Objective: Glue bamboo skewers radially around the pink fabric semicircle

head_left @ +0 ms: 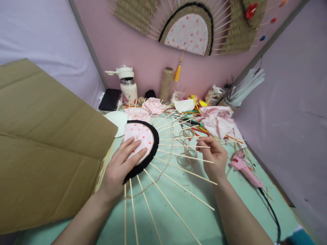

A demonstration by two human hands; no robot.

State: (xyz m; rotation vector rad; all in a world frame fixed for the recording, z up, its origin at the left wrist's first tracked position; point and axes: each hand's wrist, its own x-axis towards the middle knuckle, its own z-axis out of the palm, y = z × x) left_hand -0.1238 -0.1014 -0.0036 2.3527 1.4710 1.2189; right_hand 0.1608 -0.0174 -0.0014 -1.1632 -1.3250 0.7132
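Note:
My left hand [129, 158] lies flat with spread fingers on a half-round panel [139, 131] covered in pink spotted cloth. A thick black border [156, 139] curves around the panel's edge. Thin wooden sticks [182, 191] fan out from that border toward the right and toward me. A strand of twine [159, 177] runs across the sticks in an arc, and loose twine loops [187, 158] lie beneath them. My right hand [214, 154] is closed at the stick tips, thumb and forefinger pinched together. What the pinch holds is too small to make out.
Brown cardboard [58, 146] stands at left. A pink glue gun [246, 168] with a black cord lies at right. Behind are a white bottle [129, 90], phone [110, 99], twine spool [167, 83] and pink cloth [217, 119]. A similar fan-shaped piece [187, 34] hangs on the wall.

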